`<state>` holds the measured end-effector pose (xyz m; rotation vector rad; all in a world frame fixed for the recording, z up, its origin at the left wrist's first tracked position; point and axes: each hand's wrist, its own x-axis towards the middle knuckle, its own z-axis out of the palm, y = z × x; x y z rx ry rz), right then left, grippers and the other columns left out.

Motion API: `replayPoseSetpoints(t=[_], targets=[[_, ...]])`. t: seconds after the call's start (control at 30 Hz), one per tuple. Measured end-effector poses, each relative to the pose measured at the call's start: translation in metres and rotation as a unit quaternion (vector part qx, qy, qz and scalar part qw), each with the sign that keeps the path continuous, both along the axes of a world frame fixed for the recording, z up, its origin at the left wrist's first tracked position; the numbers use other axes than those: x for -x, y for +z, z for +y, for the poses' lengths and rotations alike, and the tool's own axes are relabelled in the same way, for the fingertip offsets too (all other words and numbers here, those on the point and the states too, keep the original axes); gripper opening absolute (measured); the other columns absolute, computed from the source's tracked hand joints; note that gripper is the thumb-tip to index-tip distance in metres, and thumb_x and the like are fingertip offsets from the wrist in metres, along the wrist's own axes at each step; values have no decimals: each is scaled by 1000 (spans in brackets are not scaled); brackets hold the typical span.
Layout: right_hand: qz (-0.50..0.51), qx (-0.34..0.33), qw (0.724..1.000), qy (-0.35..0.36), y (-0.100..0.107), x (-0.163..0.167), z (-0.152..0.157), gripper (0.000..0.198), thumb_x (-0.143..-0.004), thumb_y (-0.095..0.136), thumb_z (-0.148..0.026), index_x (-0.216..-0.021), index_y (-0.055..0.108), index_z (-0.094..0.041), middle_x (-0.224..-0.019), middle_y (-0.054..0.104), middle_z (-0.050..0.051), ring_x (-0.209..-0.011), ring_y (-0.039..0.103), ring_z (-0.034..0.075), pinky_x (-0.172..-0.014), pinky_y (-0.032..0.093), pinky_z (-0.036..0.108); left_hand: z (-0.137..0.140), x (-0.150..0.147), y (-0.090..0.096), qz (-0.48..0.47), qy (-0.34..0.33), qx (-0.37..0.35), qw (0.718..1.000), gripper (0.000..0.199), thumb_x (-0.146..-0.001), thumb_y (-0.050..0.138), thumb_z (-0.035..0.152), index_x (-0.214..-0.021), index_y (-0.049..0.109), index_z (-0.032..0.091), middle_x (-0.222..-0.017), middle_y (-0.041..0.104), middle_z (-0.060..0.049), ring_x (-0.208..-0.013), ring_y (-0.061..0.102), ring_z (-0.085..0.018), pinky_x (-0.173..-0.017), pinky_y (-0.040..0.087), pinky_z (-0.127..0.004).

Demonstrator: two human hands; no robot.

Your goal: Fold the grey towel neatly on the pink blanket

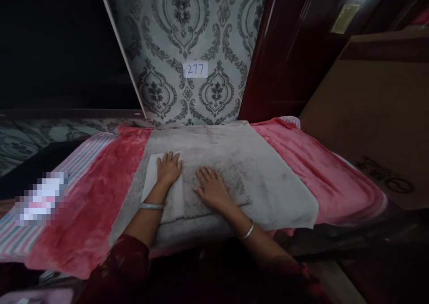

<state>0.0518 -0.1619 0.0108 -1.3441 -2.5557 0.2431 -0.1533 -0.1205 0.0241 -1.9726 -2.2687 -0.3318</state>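
Observation:
My left hand (169,169) lies flat with fingers apart over a pale, flat rectangular piece (150,175); whether that is paper, board or cloth I cannot tell. To its right, my right hand (213,188) rests palm down, fingers spread, on a darker grey, fuzzy patch of fabric (234,179). Both lie on a larger light grey cloth (278,201) spread over the table. A dark fold or edge runs along the near side of the fuzzy patch. Neither hand grips anything.
A red plush blanket (97,196) shows on both sides of the grey cloth, with striped fabric (85,154) at the left. Behind stand a patterned wall with a paper label (195,69) and a dark screen (60,44). A large cardboard box (372,111) stands at right.

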Motion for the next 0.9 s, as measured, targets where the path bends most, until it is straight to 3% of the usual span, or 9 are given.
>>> replayPoseSetpoints(t=[0.2, 0.3, 0.4, 0.53, 0.7, 0.9], targets=[[27, 7, 994, -102, -23, -71, 5, 68, -99, 41, -49, -159, 33, -17, -166, 23, 11, -154, 18, 28, -122, 17, 53, 1, 1, 2, 0, 0, 6, 1000, 54, -100, 32, 34, -148, 49, 19, -158, 41, -16, -146, 35, -35, -117, 26, -60], [67, 7, 986, -155, -40, -103, 2, 68, -99, 40, -48, -159, 32, -16, -164, 29, 14, -151, 26, 29, -120, 22, 53, 0, -1, 3, -4, 0, 5, 1000, 53, -100, 33, 34, -148, 49, 18, -158, 40, -16, -146, 35, -36, -117, 25, -61], [124, -13, 978, -169, -56, -117, -2, 69, -98, 39, -48, -158, 33, -15, -156, 44, 16, -147, 34, 30, -120, 24, 52, 0, -2, 5, -6, 2, 7, 1000, 53, -100, 33, 33, -148, 50, 19, -158, 41, -16, -146, 35, -36, -117, 25, -61], [201, -26, 967, -154, -65, -123, 2, 72, -95, 43, -49, -156, 36, -13, -149, 51, 18, -141, 43, 32, -117, 31, 52, -3, 0, 13, -18, 2, 34, 999, 55, -100, 34, 32, -151, 45, 16, -160, 37, -17, -149, 32, -33, -121, 22, -57], [243, -26, 961, -131, -61, -127, 7, 72, -92, 46, -48, -154, 41, -11, -137, 61, 19, -128, 55, 33, -110, 40, 49, -42, 15, 17, -27, -21, 78, 996, 61, -98, 40, 40, -156, 37, 18, -163, 31, -17, -153, 23, -34, -120, 21, -63], [167, -26, 965, -201, -48, -118, 12, 63, -95, 44, -42, -151, 44, -12, -125, 68, 18, -114, 62, 32, -99, 46, 47, -103, 31, -7, -10, 14, 70, 997, 57, -102, 34, 42, -155, 38, 23, -166, 23, -13, -155, 16, -33, -119, 23, -62]])
